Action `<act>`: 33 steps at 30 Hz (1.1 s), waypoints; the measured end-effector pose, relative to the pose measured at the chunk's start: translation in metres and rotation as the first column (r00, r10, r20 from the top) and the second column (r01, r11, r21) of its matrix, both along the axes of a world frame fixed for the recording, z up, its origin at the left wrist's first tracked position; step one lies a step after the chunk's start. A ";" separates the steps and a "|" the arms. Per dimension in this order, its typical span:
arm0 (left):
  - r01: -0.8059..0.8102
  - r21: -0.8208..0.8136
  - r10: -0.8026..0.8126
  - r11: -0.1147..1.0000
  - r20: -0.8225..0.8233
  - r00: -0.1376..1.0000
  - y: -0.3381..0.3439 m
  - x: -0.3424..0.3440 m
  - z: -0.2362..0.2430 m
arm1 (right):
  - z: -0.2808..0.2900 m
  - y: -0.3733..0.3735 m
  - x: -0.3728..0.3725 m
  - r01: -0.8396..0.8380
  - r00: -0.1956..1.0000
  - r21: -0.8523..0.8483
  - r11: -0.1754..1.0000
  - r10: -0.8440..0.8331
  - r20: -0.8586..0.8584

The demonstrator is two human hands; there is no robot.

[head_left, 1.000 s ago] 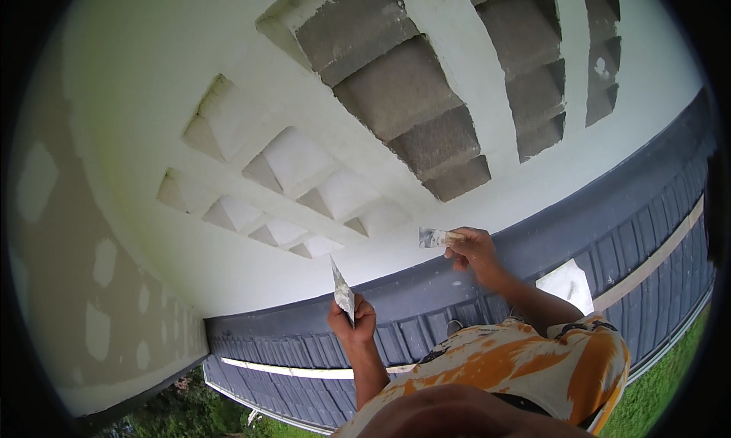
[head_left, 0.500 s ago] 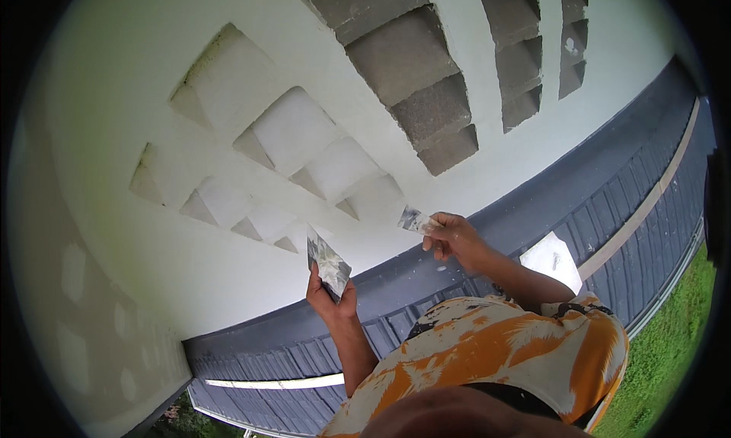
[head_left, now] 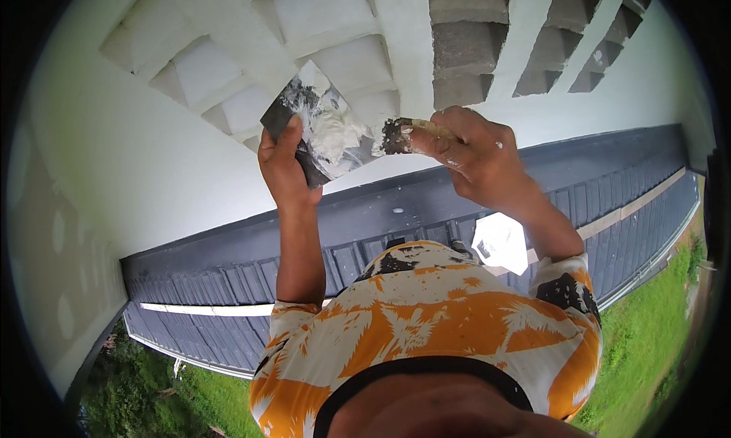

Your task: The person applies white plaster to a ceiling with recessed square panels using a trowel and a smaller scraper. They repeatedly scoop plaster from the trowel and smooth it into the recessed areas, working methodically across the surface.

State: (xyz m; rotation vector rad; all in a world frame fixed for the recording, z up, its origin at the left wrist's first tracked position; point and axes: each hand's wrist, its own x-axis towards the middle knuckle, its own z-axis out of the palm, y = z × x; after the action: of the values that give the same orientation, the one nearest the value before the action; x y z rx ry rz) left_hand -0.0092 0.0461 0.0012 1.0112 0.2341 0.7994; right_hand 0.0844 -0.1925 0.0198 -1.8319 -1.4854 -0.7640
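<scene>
Head view, close before the white wall (head_left: 137, 156) with its stepped block openings (head_left: 335, 27): item one, left hand (head_left: 285, 160), fingers clamped on the lower edge of a dark putty board (head_left: 320, 126), thumb pressed on its face. The board carries a heap of white filler (head_left: 335, 133) near its middle. Item two, right hand (head_left: 472, 152), fingers closed around the handle of a putty knife (head_left: 400, 133); its smeared blade touches the board's right edge. Change noted: a second ago the two hands were lower and well apart, the board held edge-on; now they are raised and joined in front of the openings, board face turned up. Judged meaning: the knife is being loaded or wiped on the board, between strokes on the wall. Item three, below: grey ribbed roofing (head_left: 609, 202), a white container (head_left: 502, 244) just beside the right forearm, orange patterned shirt (head_left: 426, 324), grass (head_left: 647, 347) beyond.
</scene>
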 end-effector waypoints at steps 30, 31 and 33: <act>-0.241 -0.123 0.226 0.963 -0.125 0.966 -0.054 -0.006 -0.044 | 0.153 0.052 0.243 0.181 0.228 0.758 0.626 0.723 -0.652; -0.230 -0.122 0.216 0.965 -0.119 0.969 -0.056 -0.004 -0.045 | 0.160 0.062 0.270 0.157 0.201 0.784 0.600 0.758 -0.621; -0.237 -0.126 0.223 0.963 -0.113 0.968 -0.056 -0.005 -0.049 | 0.173 0.081 0.296 0.139 0.127 0.795 0.591 0.785 -0.606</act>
State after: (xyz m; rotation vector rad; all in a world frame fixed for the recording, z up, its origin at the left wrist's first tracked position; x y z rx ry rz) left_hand -0.0147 -0.0097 -0.0478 0.9018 0.4925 0.9317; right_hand 0.3808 -0.1110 0.1925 -0.7627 -0.4826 0.2188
